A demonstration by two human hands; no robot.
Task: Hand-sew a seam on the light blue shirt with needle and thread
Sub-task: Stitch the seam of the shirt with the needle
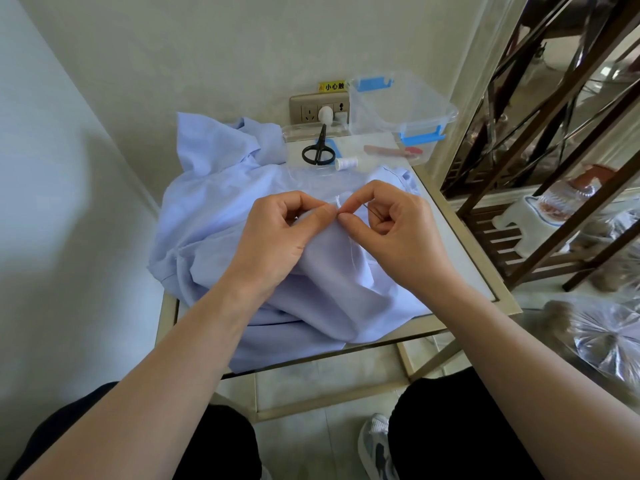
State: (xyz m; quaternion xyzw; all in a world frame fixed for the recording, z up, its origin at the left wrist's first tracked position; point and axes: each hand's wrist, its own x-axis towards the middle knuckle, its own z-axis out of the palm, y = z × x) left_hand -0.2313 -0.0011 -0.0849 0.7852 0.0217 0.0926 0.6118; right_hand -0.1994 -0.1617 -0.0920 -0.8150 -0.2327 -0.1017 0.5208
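Observation:
The light blue shirt [214, 216] lies crumpled over a small glass table [460, 244]. My left hand [277, 233] pinches a raised fold of the shirt between thumb and forefinger. My right hand [391, 230] meets it fingertip to fingertip and pinches the white thread [351, 249] at the fold. A thin dark needle [372, 211] shows inside the curl of my right fingers. A short tuft of thread sticks up where the fingertips meet, and a strand hangs down the fabric below them.
Black scissors [319, 148] and a white thread spool [346, 163] lie on a clear lid behind the shirt. A clear plastic box [401, 109] with blue clips stands at the back right, under a wall socket [320, 109]. A dark wooden shelf [554, 168] stands to the right.

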